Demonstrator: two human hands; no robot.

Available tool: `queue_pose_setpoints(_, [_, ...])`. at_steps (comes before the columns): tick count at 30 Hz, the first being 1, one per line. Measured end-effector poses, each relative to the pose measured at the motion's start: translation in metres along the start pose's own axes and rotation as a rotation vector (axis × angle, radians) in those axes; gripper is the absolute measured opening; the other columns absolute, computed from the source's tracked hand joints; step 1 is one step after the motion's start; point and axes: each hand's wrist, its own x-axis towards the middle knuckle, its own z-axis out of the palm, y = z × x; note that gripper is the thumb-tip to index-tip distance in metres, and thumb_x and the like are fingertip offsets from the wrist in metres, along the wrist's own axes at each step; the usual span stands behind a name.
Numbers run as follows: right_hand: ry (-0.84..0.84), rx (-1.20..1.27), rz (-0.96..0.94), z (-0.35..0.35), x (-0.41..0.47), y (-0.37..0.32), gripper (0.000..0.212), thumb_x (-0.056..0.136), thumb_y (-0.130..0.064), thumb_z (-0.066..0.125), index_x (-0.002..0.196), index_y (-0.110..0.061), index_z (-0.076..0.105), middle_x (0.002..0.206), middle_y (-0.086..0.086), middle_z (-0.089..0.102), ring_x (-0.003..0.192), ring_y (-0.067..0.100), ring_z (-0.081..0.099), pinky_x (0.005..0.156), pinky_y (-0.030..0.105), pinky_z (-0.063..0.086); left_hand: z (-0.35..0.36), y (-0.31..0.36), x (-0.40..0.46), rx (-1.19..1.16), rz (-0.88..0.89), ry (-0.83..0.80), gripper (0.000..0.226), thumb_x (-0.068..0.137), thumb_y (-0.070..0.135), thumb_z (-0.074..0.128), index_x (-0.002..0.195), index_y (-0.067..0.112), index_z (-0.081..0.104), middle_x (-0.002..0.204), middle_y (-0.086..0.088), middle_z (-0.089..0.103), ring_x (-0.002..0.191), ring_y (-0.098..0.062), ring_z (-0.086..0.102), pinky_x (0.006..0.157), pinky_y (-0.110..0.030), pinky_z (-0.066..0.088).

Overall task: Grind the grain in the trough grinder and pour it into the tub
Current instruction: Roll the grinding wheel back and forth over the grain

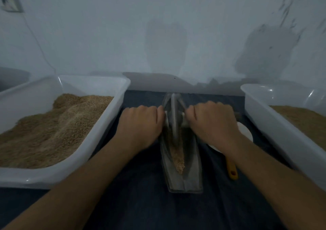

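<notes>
Only two forearms and the hands show, coming up from the lower corners of the head view. Both arms are bare from the bottom edge to the wrist: no sleeve, cuff or glove appears anywhere along them. The left hand (139, 122) wears no ring, watch or band on the back that faces the camera, and the right hand (212, 120) is the same, bare at the wrist and over the knuckles. The forearms look slim and smooth. The light is dim and the picture is smeared, so fine marks on fingers or nails, if any, cannot be told.
</notes>
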Motion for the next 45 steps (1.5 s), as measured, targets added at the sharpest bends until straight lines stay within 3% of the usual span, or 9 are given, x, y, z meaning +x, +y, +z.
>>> queue_pose_setpoints(4, [0.142,0.017,0.033,-0.008,-0.052,-0.003,0.041,0.103,-0.039,0.023,0.065,-0.031,0.034,0.05,-0.01,0.034,0.041,0.005,0.032,0.044,0.028,0.023,-0.021,0.014,-0.035,0.009,-0.033,0.075,0.053,0.103,0.044,-0.014,0.088,0.03,0.035,0.083,0.007,0.042,0.069,-0.022,0.039,0.069,-0.041,0.024])
queue_pose_setpoints(7, [0.159,0.011,0.056,-0.006,-0.046,0.002,0.046,0.1,-0.04,0.025,0.056,-0.029,0.035,0.045,-0.009,0.034,0.039,0.003,0.028,0.045,0.024,0.013,-0.019,0.013,-0.028,0.003,-0.02,0.106,0.049,0.105,0.042,-0.005,0.082,0.027,0.037,0.075,0.006,0.042,0.062,-0.022,0.04,0.068,-0.04,0.031])
queue_pose_setpoints(16, [-0.412,0.104,0.078,0.039,0.078,0.044,0.029,0.105,-0.032,0.027,0.1,-0.016,0.05,0.091,0.005,0.043,0.089,0.03,0.05,0.073,0.04,0.034,0.015,-0.003,0.078,-0.002,-0.174,-0.006,0.039,0.096,0.032,0.017,0.076,0.018,0.047,0.069,0.002,0.044,0.059,-0.018,0.039,0.058,-0.029,0.032])
queue_pose_setpoints(21, [-0.15,0.005,0.025,0.024,0.038,0.028,0.02,0.103,-0.026,0.035,0.084,-0.018,0.032,0.076,0.0,0.035,0.071,0.023,0.042,0.055,0.035,0.03,0.009,0.001,0.043,-0.033,-0.092,0.094,0.023,0.103,0.026,0.028,0.086,0.018,0.041,0.078,0.001,0.045,0.067,-0.024,0.043,0.06,-0.035,0.037])
queue_pose_setpoints(26, [0.091,0.006,0.021,-0.006,-0.033,0.003,0.044,0.101,-0.04,0.018,0.061,-0.028,0.034,0.05,-0.009,0.034,0.041,0.007,0.029,0.046,0.028,0.014,-0.013,0.01,-0.027,-0.078,-0.06,0.171,0.045,0.105,0.039,-0.004,0.088,0.029,0.036,0.074,0.009,0.041,0.059,-0.019,0.038,0.061,-0.038,0.029])
queue_pose_setpoints(29, [0.198,0.063,-0.055,-0.012,-0.051,0.002,0.042,0.104,-0.037,0.028,0.065,-0.029,0.039,0.049,-0.011,0.034,0.039,0.006,0.031,0.042,0.026,0.028,-0.016,0.012,-0.045,-0.153,-0.057,0.237,0.036,0.108,0.044,0.01,0.086,0.033,0.037,0.071,0.012,0.041,0.057,-0.015,0.036,0.062,-0.037,0.028])
queue_pose_setpoints(34, [-0.026,-0.137,-0.055,0.006,0.012,0.011,0.05,0.089,-0.043,0.002,0.068,-0.019,0.04,0.063,-0.003,0.037,0.054,0.019,0.035,0.052,0.031,0.023,0.001,0.001,0.0,-0.068,-0.077,0.073,0.035,0.103,0.035,0.012,0.094,0.022,0.044,0.085,0.005,0.056,0.069,-0.025,0.056,0.057,-0.033,0.038])
queue_pose_setpoints(39, [-0.484,0.053,-0.009,0.028,0.095,0.034,0.052,0.104,-0.046,0.018,0.08,-0.018,0.054,0.082,0.005,0.054,0.074,0.021,0.051,0.065,0.037,0.034,0.024,-0.02,0.064,-0.195,-0.255,-0.236,0.031,0.102,0.036,0.024,0.094,0.017,0.047,0.095,-0.009,0.051,0.082,-0.028,0.044,0.071,-0.04,0.035])
queue_pose_setpoints(45, [-0.192,-0.136,-0.099,0.016,0.051,0.022,0.033,0.096,-0.036,0.018,0.08,-0.013,0.035,0.071,-0.002,0.034,0.066,0.021,0.041,0.055,0.034,0.025,0.012,-0.006,0.022,-0.025,-0.111,0.029,0.018,0.103,0.023,0.026,0.09,0.018,0.037,0.08,-0.001,0.04,0.066,-0.022,0.039,0.054,-0.032,0.026])
